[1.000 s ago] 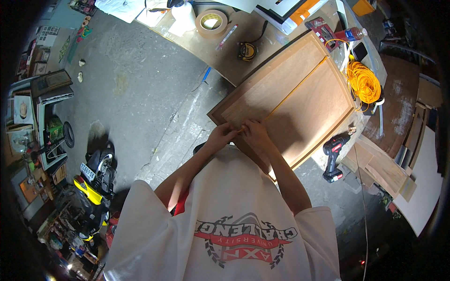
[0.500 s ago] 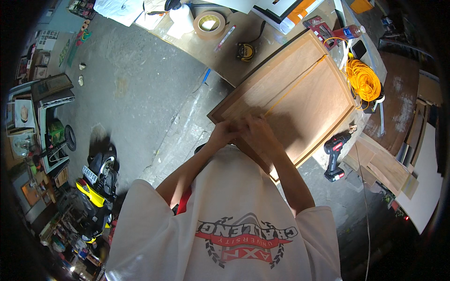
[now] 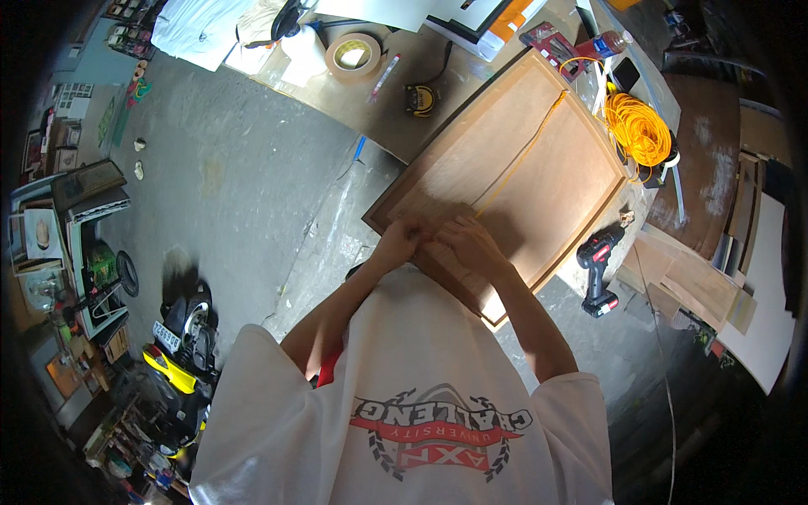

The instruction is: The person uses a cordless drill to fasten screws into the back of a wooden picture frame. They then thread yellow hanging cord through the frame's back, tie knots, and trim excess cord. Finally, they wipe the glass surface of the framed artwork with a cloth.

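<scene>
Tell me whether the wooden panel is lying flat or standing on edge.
Lying flat: the wooden panel rests broad face up on the workbench, both hands at its near edge.

I see both bare forearms rising from the lower edge and converging near the middle of the view, elbows bent and spread. My left hand [image 3: 402, 241] and right hand [image 3: 467, 242] sit knuckles-up, just beside each other, fingers curled downward; whether they grip anything I cannot tell.

White short-sleeved T-shirt with a red, black and white printed emblem, bare forearms, bare hands [image 3: 438, 240].
</scene>
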Available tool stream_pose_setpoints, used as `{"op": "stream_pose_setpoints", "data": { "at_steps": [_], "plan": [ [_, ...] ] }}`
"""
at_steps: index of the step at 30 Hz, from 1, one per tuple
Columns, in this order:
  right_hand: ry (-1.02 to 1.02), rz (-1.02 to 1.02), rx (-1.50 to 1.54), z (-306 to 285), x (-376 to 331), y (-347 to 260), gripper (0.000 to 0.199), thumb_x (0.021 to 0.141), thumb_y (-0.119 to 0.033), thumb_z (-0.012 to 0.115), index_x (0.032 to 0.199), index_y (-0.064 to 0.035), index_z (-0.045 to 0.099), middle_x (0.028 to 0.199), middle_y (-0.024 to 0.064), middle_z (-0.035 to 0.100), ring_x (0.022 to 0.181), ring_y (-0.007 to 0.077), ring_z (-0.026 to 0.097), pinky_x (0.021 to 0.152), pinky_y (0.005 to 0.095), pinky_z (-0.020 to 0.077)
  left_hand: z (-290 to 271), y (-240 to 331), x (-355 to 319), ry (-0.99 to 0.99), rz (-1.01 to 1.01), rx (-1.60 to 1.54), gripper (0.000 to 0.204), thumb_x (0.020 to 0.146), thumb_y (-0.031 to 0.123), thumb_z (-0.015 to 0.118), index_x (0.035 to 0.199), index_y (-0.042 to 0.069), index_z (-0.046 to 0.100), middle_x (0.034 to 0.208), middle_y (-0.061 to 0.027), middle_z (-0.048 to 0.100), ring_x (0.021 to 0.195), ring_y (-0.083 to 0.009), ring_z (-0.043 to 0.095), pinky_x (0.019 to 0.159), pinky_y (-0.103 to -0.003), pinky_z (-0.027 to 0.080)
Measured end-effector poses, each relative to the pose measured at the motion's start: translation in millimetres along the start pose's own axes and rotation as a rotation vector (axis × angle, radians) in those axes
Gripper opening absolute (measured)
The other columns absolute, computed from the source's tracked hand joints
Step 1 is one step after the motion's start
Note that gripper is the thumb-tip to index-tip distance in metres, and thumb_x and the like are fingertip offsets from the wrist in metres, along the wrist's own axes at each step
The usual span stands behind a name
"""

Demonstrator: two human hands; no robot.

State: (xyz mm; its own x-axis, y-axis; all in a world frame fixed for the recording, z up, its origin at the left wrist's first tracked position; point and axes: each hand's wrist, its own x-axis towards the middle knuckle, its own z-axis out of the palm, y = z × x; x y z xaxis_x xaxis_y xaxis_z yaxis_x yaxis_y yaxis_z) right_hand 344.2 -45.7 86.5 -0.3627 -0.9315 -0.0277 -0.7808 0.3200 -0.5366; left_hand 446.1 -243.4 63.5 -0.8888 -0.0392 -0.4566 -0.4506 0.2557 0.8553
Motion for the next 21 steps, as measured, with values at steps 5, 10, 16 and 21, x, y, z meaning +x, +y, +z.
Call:
{"op": "stream_pose_setpoints", "data": {
  "at_steps": [5,10,16,21],
  "plan": [
    [0.076,0.116,0.074,4.3,2.5,-1.4,0.013,0.087,-0.013,0.066,0.099,-0.0089,0.065,0.097,0.0074,0.062,0.099,0.0273,0.059,0.09,0.0401,0.044,0.7,2.1,-6.7,0.053,-0.02,-0.079,0.026,0.087,0.02,0.077,0.105,0.001,0.077,0.09,-0.011,0.076,0.077,-0.0164,0.067,0.071,-0.034,0.052],
    [0.081,0.128,0.182,2.6,6.1,-0.7,0.017,0.085,-0.014,0.065,0.1,-0.009,0.062,0.1,0.0088,0.061,0.102,0.0279,0.057,0.09,0.0409,0.042,-6.2,9.8,-3.6,0.008,-0.161,-0.16,0.026,0.086,0.022,0.079,0.101,0.002,0.078,0.078,-0.007,0.073,0.069,-0.0128,0.064,0.066,-0.032,0.051],
    [0.147,0.067,0.054,10.5,12.1,2.3,0.018,0.083,-0.015,0.065,0.101,-0.0104,0.064,0.097,0.0056,0.062,0.1,0.0253,0.058,0.091,0.0413,0.0423,-8.9,9.4,0.3,0.011,-0.198,-0.205,0.021,0.085,0.02,0.078,0.094,0.0,0.077,0.071,-0.0045,0.07,0.061,-0.0095,0.061,0.059,-0.028,0.049],
    [0.232,0.009,-0.054,24.5,24.9,7.8,0.009,0.083,-0.016,0.07,0.091,-0.0147,0.067,0.085,0.0016,0.065,0.089,0.0207,0.06,0.093,0.0396,0.0419,-0.3,9.9,4.0,0.048,-0.293,-0.358,0.02,0.084,0.016,0.077,0.093,-0.001,0.073,0.075,-0.0048,0.07,0.062,-0.0105,0.063,0.058,-0.028,0.05]
  ]
}}
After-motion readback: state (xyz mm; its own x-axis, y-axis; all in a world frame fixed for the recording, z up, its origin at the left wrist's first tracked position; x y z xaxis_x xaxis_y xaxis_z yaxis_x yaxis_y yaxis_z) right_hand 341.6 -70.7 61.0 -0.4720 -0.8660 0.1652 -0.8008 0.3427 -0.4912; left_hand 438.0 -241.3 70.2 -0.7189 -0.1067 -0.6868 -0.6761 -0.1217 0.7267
